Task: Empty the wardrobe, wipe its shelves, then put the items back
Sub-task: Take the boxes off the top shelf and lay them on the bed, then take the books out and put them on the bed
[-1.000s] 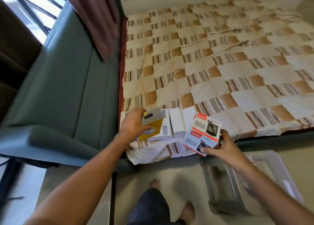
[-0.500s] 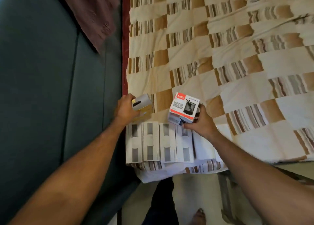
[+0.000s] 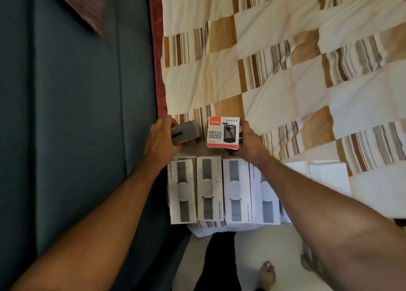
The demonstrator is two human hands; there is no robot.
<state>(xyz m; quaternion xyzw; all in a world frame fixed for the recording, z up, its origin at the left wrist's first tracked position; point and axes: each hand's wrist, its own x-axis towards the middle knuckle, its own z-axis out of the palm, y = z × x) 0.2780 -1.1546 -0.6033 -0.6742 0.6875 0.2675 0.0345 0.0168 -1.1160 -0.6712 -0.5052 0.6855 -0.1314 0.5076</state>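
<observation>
My left hand (image 3: 161,140) grips a small grey box (image 3: 186,131) that lies on the checked bedspread (image 3: 285,75) near the bed's left edge. Just to its right, my right hand (image 3: 250,143) holds a white and red "Metal Mesh" pen-holder box (image 3: 223,132), which rests flat on the bedspread. Below both hands, several long white boxes (image 3: 208,189) with watch pictures lie side by side along the bed's near edge; my right forearm crosses over the rightmost ones.
A teal upholstered panel (image 3: 77,115) runs along the bed's left side, with a dark red curtain (image 3: 87,3) hanging above it. More white boxes (image 3: 327,176) lie at the right. My legs and bare foot (image 3: 267,273) stand on the pale floor below.
Both hands moved forward over the row of white boxes and lowered their boxes onto the bedspread. The view tilted down and closer to the bed.
</observation>
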